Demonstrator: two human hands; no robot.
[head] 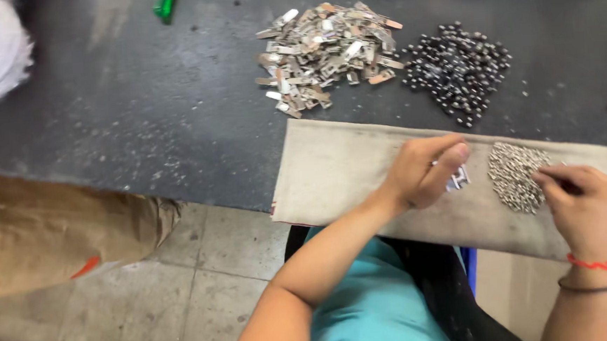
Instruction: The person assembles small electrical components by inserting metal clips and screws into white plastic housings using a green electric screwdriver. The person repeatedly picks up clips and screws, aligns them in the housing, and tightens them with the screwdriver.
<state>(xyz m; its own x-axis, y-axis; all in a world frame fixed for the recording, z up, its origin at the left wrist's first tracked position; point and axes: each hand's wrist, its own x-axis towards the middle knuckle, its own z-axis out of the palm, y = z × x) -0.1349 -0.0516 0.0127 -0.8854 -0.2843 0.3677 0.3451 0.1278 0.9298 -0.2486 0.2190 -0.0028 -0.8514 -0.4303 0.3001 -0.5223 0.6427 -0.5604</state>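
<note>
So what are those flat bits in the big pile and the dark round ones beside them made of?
The flat pieces look like thin stamped metal, silvery with dull glints. The dark beads look glossy, with bright highlights, perhaps coated metal or plastic; the picture is too blurred to say which.

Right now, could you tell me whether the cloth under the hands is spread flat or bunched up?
Spread flat: the cloth lies smooth over the table edge, with small silver studs piled on it.

At the top centre of my view lies a heap of flat metal clips (328,53) on the dark worktable (138,110). Just right of it sits a cluster of dark beads (459,70). A green tool (165,3) lies at the top edge. A brown paper sack (47,232) occupies the left.
</note>
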